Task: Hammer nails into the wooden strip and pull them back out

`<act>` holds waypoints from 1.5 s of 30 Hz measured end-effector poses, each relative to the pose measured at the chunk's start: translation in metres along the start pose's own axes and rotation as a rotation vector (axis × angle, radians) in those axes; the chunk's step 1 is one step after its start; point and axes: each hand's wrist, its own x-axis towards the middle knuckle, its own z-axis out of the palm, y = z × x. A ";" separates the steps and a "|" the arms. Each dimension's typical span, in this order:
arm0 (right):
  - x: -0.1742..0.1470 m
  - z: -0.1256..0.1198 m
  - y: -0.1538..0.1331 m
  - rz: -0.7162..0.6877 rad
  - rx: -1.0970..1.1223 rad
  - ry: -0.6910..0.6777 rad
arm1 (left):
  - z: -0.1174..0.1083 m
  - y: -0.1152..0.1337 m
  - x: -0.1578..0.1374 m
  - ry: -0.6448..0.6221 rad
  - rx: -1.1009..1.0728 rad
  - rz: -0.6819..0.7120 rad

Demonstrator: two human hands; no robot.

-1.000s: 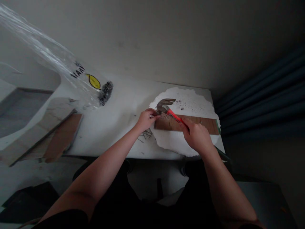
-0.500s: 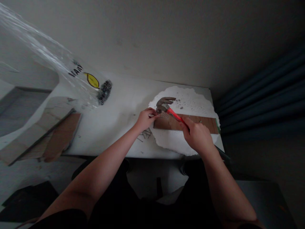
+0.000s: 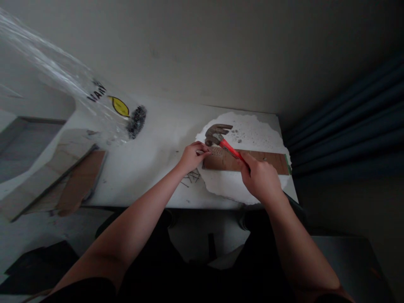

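My right hand point(image 3: 260, 172) is closed around the red handle of a claw hammer point(image 3: 229, 148). Its dark head is slightly above the left part of a brown wooden board point(image 3: 252, 160), claw pointing right. At the board's left end, my left hand point(image 3: 192, 155) is pinched, thumb against fingertips, close to the hammer's striking face. Whatever lies in that pinch is too small to make out. Many small holes or dots mark the board near these fingers. Several loose nails point(image 3: 191, 178) lie on the table just below my left hand.
Under the board lies a ragged white sheet point(image 3: 225, 187) with grey crumbs. The white table point(image 3: 151, 168) meets a wall behind. On the left are a clear plastic bag point(image 3: 78, 88) with a yellow print and broken board pieces point(image 3: 83, 181). A dark curtain point(image 3: 347, 122) hangs right.
The hammer head has lifted slightly off the fingertips, and its striking face shows more clearly now. My left hand keeps its pinch at the board's end. The whole view has shifted a little.
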 end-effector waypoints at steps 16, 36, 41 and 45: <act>0.003 0.004 0.001 -0.006 0.011 -0.011 | -0.001 -0.002 0.001 -0.002 -0.009 0.007; 0.001 0.001 -0.001 0.000 0.003 -0.018 | 0.000 -0.004 0.001 -0.018 -0.016 0.008; 0.001 0.002 -0.002 -0.007 0.001 -0.020 | 0.001 -0.005 0.001 -0.023 0.010 -0.007; 0.000 0.003 -0.002 -0.011 0.014 -0.025 | 0.001 -0.005 0.000 -0.033 0.004 -0.009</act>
